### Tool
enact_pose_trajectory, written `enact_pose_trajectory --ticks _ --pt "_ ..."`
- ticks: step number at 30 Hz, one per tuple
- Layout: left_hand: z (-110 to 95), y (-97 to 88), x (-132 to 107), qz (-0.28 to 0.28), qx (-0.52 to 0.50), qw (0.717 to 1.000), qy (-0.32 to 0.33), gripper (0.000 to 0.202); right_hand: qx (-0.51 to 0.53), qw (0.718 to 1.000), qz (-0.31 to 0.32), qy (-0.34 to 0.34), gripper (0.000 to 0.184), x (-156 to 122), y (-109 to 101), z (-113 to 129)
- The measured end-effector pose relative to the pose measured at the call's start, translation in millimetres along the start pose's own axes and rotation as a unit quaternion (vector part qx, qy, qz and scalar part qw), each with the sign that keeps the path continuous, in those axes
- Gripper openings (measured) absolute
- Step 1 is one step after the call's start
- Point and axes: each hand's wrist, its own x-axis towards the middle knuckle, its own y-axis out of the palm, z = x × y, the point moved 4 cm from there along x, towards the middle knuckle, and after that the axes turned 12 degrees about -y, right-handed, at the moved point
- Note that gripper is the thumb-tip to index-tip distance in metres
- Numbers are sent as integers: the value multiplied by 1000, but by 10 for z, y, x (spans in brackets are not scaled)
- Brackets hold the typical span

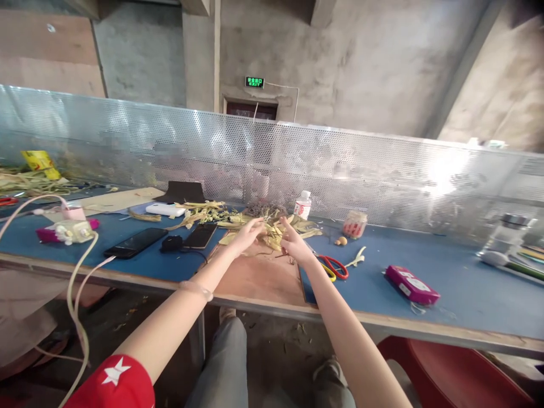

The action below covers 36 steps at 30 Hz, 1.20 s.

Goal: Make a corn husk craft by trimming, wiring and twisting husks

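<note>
Both my arms reach forward over a brown board (259, 277) on the blue table (467, 283). My left hand (246, 235) and my right hand (293, 242) meet at a heap of pale yellow-green leaf strips (276, 226), fingers closed on some of the strips. A clear bangle sits on my left wrist. Red-and-yellow scissors (334, 266) lie just right of my right hand.
Two dark phones (136, 242) (200, 235), a white power bank (165, 210), a small bottle (302, 204), a jar (355, 224) and a magenta case (411, 285) lie on the table. A perforated metal screen (382, 170) lines the far edge. A red stool (446, 374) stands below right.
</note>
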Motion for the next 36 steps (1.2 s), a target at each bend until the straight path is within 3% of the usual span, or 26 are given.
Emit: enact_pose_trajectory --ticks 6,10,13,15,18,22,25,30,36 --pt "27 229 95 163 -117 971 -133 51 207 973 -92 45 69 26 -112 -63" --pt "-41 333 96 230 -187 944 -145 52 238 962 -120 53 55 51 -172 -121" --pt "-83 394 77 256 -197 936 -141 55 235 961 -136 47 54 57 -205 -134" --pt "-71 420 84 243 -180 944 -130 52 213 963 -155 50 60 54 -215 -155" --pt "-21 434 131 172 -150 969 -94 38 116 972 -191 67 68 53 -215 -223" --pt "37 451 202 99 -148 981 -75 26 -48 978 -199 51 58 86 -207 -282" --pt "49 447 250 74 -157 982 -71 22 -103 973 -202 39 53 93 -213 -265" --pt "44 436 290 78 -161 982 -65 21 -173 962 -209 -20 44 66 -198 -113" --pt "29 453 258 107 -142 982 -63 26 -220 961 -159 -52 27 76 -131 -120"
